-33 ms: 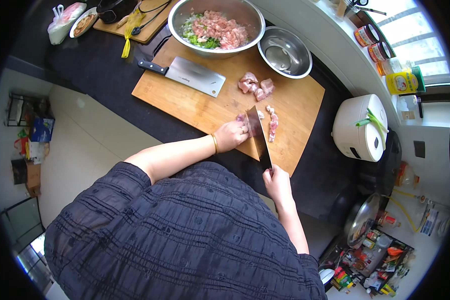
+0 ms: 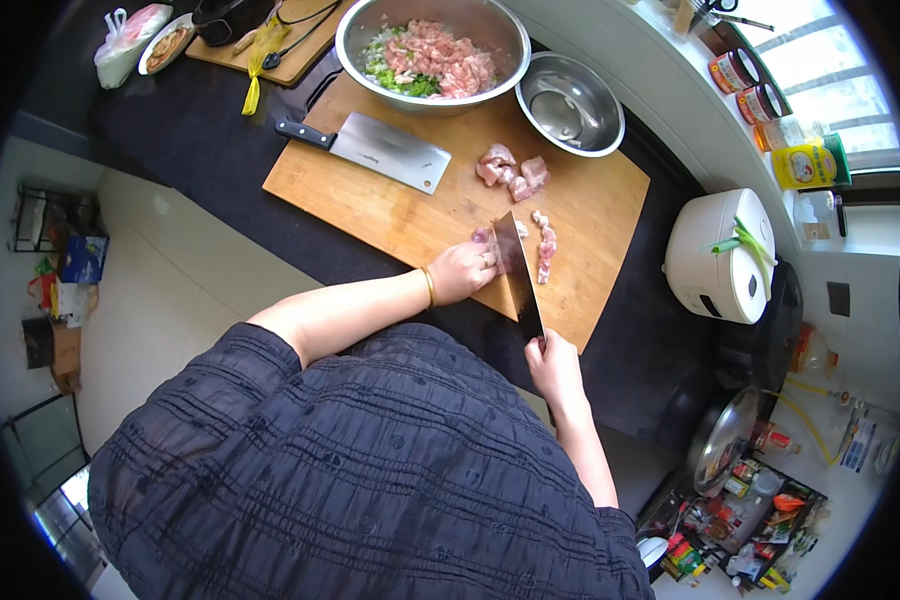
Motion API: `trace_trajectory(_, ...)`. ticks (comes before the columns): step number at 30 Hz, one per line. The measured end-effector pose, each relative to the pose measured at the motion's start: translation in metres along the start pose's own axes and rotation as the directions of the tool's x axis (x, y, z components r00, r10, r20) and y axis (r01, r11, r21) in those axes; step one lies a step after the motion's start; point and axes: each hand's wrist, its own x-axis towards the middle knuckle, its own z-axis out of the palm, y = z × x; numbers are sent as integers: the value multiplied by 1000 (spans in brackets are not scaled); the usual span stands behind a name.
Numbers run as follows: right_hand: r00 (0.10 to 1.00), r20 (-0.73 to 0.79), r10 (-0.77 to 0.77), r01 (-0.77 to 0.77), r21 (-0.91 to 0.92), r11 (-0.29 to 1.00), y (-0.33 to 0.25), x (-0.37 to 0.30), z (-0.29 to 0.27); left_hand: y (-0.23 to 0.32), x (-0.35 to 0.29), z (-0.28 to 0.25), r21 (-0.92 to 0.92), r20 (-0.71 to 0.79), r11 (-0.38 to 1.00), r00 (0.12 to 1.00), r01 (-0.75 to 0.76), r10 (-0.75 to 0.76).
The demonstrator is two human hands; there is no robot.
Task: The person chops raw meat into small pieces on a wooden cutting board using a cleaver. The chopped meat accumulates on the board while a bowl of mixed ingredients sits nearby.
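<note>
My right hand (image 2: 555,370) is closed round the handle of a kitchen knife (image 2: 521,280), its broad blade standing on edge over the wooden cutting board (image 2: 595,210). Just left of the blade, my left hand (image 2: 460,272) has its fingers curled down on a piece of raw meat (image 2: 481,235), mostly hidden beneath them. To the right of the blade lies a strip of small cut meat bits (image 2: 546,252). Farther back sit several pale pink meat chunks (image 2: 526,178). A cleaver (image 2: 390,155) with a black handle rests flat on the board's left side.
At the board's far edge stand a large steel bowl (image 2: 346,55) of minced meat and chopped greens and a smaller steel bowl (image 2: 610,140). A white rice cooker (image 2: 705,250) with green onion on its lid is at right. Jars (image 2: 757,102) line the windowsill.
</note>
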Motion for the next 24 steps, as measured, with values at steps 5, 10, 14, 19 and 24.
trace_trajectory(5, 1000, 27, 2, -2, -9, 1000, -10, 4, -9, 0, -3, 4, 4, -45, 1000, 999, 3, -3)
trace_trajectory(10, 999, 47, -11, 12, -36, 999, -4, 6, -6, -1, -3, 3, 18, -52, 1000, 999, -7, 8)
trace_trajectory(14, 998, 59, -8, 12, -60, 998, -2, 10, -3, 0, -3, 3, 2, -57, 1000, 998, -8, 8)
trace_trajectory(19, 997, 65, -31, 38, -107, 994, -3, 17, -2, 0, -6, 8, -41, -18, 999, 999, 30, -31)
trace_trajectory(24, 997, 48, -68, 71, -74, 995, 0, 34, 9, -1, -2, 8, -95, -52, 994, 997, 45, -50)
